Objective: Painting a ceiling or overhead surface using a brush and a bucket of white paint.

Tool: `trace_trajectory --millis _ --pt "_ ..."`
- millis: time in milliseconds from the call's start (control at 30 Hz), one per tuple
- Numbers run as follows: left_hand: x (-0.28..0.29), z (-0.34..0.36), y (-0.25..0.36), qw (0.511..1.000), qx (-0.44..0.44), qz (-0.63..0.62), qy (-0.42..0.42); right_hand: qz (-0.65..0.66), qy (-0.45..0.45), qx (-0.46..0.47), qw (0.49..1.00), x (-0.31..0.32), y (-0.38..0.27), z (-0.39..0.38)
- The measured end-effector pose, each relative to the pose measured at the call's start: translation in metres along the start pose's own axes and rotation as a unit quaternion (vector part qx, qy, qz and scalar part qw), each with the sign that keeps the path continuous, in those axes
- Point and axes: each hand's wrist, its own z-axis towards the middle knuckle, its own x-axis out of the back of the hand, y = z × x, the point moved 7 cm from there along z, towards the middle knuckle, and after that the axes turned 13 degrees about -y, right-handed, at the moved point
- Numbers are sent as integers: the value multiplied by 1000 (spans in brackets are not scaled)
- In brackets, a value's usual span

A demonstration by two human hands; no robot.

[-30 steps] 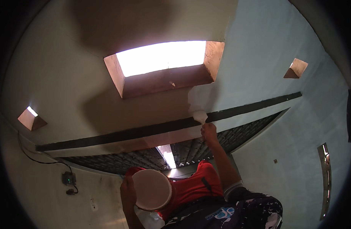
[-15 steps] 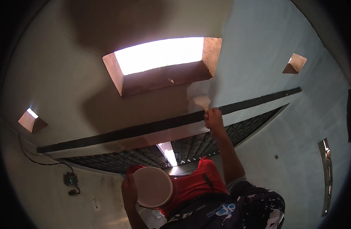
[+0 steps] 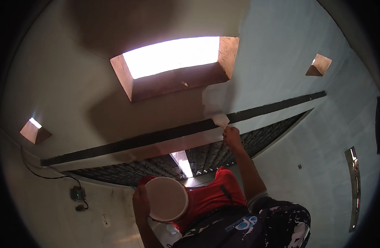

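Brush at the black band, bowl held low

Brush is what I see at the top of my right hand, with its pale head pressed on the wall just where the long black band crosses. Its long axis goes up and a little to the left, from my fist toward the fresh white patch above it. The handle is hidden in the fist, so I cannot tell its length. My right grip is closed around this handle, arm stretched upward.

My left hand is low, and its grip holds the rim of a round white bowl, whose open side faces me. The bowl is well apart from the brush, in front of a red cloth.

Above the band is a bright window opening with brown sloped sides; its lower edge is near the white patch. On the right the pale blue wall is open and wide. Under the band I see a dark grille, just beside my right wrist.
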Motion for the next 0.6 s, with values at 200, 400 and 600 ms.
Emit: trace_trajectory --millis 200,400,600 --pt "-3 3 -3 1000 30 -7 -3 -75 -9 78 994 -4 -71 8" --pt "-1 4 -4 1000 16 -20 -8 65 -82 132 986 -27 -166 -44" --pt "1 4 -13 1000 20 0 11 47 -29 90 994 -21 -84 -49"
